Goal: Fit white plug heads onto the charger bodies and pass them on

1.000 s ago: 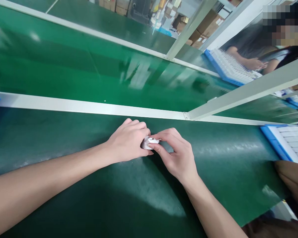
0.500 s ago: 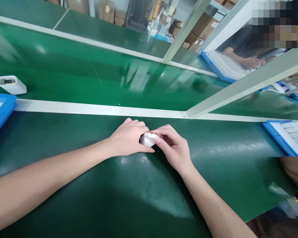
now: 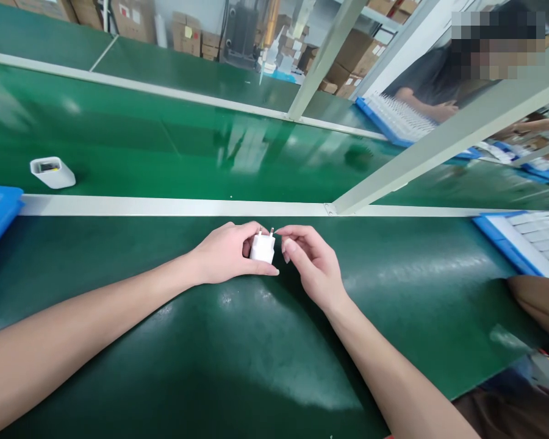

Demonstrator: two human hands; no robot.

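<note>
A small white plug-in charger [image 3: 262,249] with two metal pins pointing away from me is gripped between the thumb and fingers of my left hand [image 3: 229,255]. It is held at the middle of the green work table [image 3: 238,347], just short of the pale metal strip. My right hand [image 3: 315,259] hovers right beside the charger, its fingers curled and apart. A small gap shows between its fingertips and the charger, and nothing is visible in that hand.
Beyond the pale strip [image 3: 174,206] lies a white hollow casing [image 3: 53,173]. Blue-edged trays stand at the left [image 3: 0,213] and right [image 3: 507,241], the right one with rows of white pieces. A slanted metal post [image 3: 393,155] rises ahead. Another person [image 3: 427,91] sits across; someone's arm [image 3: 537,302] rests at right.
The charger has turned so its pins now point away from me. My right hand, earlier touching it, has let go and sits slightly apart. The camera view has shifted a little.
</note>
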